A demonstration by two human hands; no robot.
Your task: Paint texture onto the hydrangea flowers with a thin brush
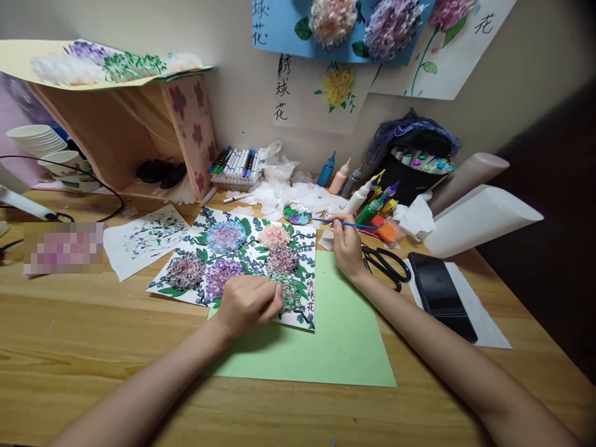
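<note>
My right hand (pixel 348 247) pinches a thin blue paintbrush (pixel 361 225), its tip reaching left to a small palette (pixel 298 213) smeared with green, blue and purple paint. Curled into a loose fist, my left hand (pixel 251 302) is over the lower part of a flower picture (pixel 254 267); whether its fingers hold anything is hidden. Raised, ruffled blossoms in blue, peach, purple, grey and green cover the picture, with painted leaves and Chinese characters at its right edge. Beneath it lies a light green sheet (pixel 344 347), partly covered by the picture.
Black scissors (pixel 387 266) and a dark phone-like slab (pixel 440 292) lie at right. Paint bottles (pixel 367 198), crumpled tissue (pixel 291 195) and a marker set (pixel 237 166) line the wall. A paint-spotted sheet (pixel 148 241) is at left; a pink box (pixel 186 136) stands behind it.
</note>
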